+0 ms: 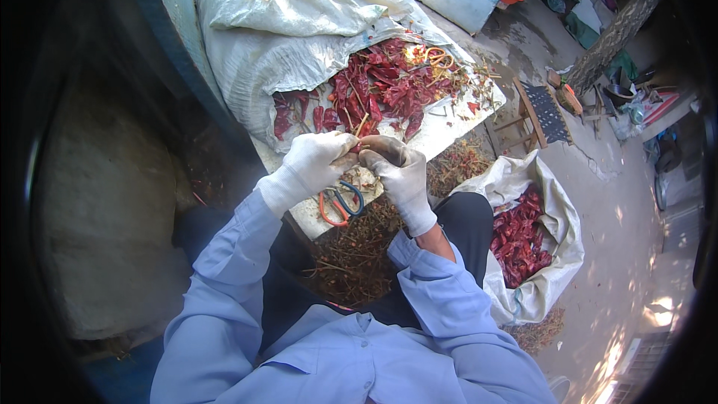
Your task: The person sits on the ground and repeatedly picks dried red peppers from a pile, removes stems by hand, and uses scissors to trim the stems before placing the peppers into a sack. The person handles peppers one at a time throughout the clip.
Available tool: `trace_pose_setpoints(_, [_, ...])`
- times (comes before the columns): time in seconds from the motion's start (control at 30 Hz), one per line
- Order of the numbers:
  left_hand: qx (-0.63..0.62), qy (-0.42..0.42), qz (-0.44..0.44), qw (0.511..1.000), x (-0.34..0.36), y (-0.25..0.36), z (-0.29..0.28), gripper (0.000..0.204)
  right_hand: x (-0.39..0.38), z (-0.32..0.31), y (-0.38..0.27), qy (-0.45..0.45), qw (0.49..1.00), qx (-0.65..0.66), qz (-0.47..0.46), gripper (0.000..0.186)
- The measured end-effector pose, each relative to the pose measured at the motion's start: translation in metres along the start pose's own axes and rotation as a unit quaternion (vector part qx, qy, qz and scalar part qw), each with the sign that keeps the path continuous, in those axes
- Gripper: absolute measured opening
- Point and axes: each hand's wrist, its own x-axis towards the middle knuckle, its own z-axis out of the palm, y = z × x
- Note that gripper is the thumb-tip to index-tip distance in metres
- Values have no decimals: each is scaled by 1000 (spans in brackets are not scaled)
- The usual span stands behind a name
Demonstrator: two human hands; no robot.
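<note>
Both my hands wear white gloves and meet over the near part of a pale board. My left hand (318, 161) is closed, its fingertips pinching a dried red chili (357, 147), mostly hidden by the fingers. My right hand (396, 172), darkened at the fingers, pinches at the same chili from the other side. Just beyond lies a heap of dried red chilies (381, 82), spilling from a white woven sack (292, 22). Below my hands, scissors (340, 206) with orange and blue handles rest on the board's near edge.
More orange-handled scissors (439, 57) lie at the heap's far right. An open white sack (565, 232) of red chilies stands on the floor to my right. Stem scraps (351, 262) cover the ground between my legs. A small wooden stool (535, 116) and a tree trunk (617, 26) stand farther right.
</note>
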Motion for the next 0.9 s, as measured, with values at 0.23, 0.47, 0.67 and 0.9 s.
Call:
trace_pose_setpoints(0.23, [-5, -13, 1, 1000, -2, 2, 6, 15, -3, 4, -2, 60, 952, -209, -216, 13])
trace_pose_setpoints(0.47, [-76, 6, -64, 995, -7, 8, 19, 10, -1, 2, -1, 67, 879, -312, -354, 7])
trace_pose_setpoints(0.67, [-86, 45, 12, 995, -7, 11, 19, 11, -11, -3, 9, 51, 991, 123, 19, 13])
trace_pose_setpoints(0.9, [-157, 72, 37, 984, -5, 7, 14, 14, -6, 0, 37, 63, 893, 430, 120, 19])
